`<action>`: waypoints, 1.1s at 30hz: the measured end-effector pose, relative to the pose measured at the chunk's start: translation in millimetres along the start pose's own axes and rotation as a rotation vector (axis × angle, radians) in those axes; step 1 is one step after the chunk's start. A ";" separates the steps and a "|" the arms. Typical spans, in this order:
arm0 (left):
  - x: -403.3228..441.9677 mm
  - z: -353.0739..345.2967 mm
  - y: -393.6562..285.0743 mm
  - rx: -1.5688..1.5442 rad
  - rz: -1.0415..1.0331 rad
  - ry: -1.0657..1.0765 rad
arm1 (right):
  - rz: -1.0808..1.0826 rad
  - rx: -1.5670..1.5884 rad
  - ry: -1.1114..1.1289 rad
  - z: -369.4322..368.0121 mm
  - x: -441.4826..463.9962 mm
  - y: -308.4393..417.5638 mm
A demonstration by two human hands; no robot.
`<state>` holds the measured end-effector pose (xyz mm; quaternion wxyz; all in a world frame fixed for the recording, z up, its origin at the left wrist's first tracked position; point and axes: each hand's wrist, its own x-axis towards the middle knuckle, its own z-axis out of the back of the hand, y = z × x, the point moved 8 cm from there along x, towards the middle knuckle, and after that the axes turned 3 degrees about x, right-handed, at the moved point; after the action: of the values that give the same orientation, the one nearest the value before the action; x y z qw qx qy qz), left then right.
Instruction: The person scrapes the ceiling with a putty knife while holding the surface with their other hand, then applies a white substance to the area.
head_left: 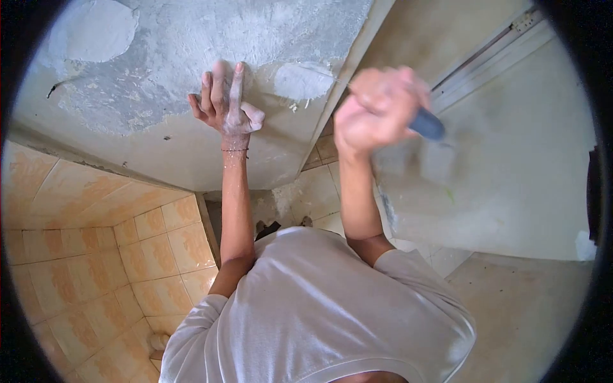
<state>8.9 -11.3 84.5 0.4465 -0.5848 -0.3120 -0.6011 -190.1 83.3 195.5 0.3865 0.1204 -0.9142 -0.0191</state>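
Observation:
My left hand (225, 102) rests against the grey patched wall (185, 38), fingers spread and dusted with white powder. Nothing is held in it. Beside it, to the right, is a white filler patch (301, 81) with small crumbs at its lower edge. My right hand (378, 112) is closed around a tool with a dark handle (426, 124). A thin shaft or blade points left from that fist toward the white patch. Motion blur hides the tool's exact kind and whether it touches the patch.
Another round white patch (94, 29) lies at the wall's upper left, with a dark wire end (53, 89) sticking out below it. The wall's edge (341, 89) runs down beside my right hand. A door frame (491, 57) stands right; orange-patterned tiles (153, 255) are lower left.

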 end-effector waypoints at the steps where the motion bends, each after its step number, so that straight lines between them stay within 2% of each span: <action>1: -0.5 -0.1 0.0 -0.003 0.001 -0.003 | -0.046 0.064 0.036 -1.2 4.5 5.6; 2: -1.9 1.2 -0.4 -0.010 0.000 0.000 | -0.055 0.061 0.033 -3.7 2.5 0.7; 4: -1.4 2.0 0.8 -0.003 -0.004 0.011 | 0.088 -0.288 -0.065 1.5 0.3 -7.8; 5: -1.8 1.9 -0.1 0.000 -0.008 0.012 | 0.149 -0.397 0.158 -13.9 2.5 -18.4; 6: -2.7 0.8 -1.4 -0.005 -0.008 0.014 | 0.151 -0.401 0.156 -8.9 0.3 -15.3; 8: -1.4 1.2 -0.6 0.000 -0.013 -0.017 | -0.052 -0.234 0.029 1.2 -2.9 -17.6; 9: -0.7 -0.1 -0.3 0.006 -0.011 -0.017 | -0.008 -0.144 -0.042 3.8 -1.0 -8.1; 13: -0.5 2.0 0.9 -0.048 -0.009 -0.077 | 0.055 -0.059 -0.003 -0.2 10.6 2.8; 14: -0.8 3.0 -0.2 -0.069 -0.012 -0.099 | 0.121 -0.283 -0.029 3.2 5.0 -10.0; 16: -1.3 3.3 -1.8 -0.053 -0.013 -0.083 | -0.183 -0.288 -0.068 6.3 -2.6 -40.7; 17: -0.2 3.1 -1.6 -0.023 -0.011 -0.071 | -0.179 -0.288 -0.069 7.3 -0.9 -37.5; 19: 0.3 2.4 -1.4 -0.012 -0.004 -0.062 | -0.033 -0.082 -0.059 6.8 4.7 -18.0; 22: -2.0 1.1 0.2 -0.006 -0.001 -0.062 | -0.036 0.070 0.011 2.5 14.1 -3.5; 23: -1.8 1.6 -0.8 -0.022 -0.011 -0.082 | 0.011 0.018 -0.132 -0.9 10.0 -8.1; 24: -1.7 1.0 -1.3 -0.027 -0.014 -0.076 | 0.014 0.012 -0.138 1.2 7.2 -15.3; 26: -0.8 2.2 -2.2 -0.018 -0.012 -0.105 | -0.110 -0.134 0.042 -7.3 7.9 -36.5; 28: -1.0 3.6 -2.6 -0.007 -0.004 -0.078 | -0.127 -0.137 -0.014 -5.5 8.7 -28.0; 31: -0.7 0.8 1.0 -0.004 0.005 -0.066 | -0.068 0.072 0.138 -17.4 15.6 -1.3; 33: -2.9 1.1 0.3 -0.027 -0.004 -0.070 | -0.069 -0.034 0.115 -23.1 9.4 -21.7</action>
<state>9.4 -10.0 81.7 0.4263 -0.6108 -0.3205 -0.5852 -175.5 61.4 215.5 0.4395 0.1460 -0.8854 -0.0409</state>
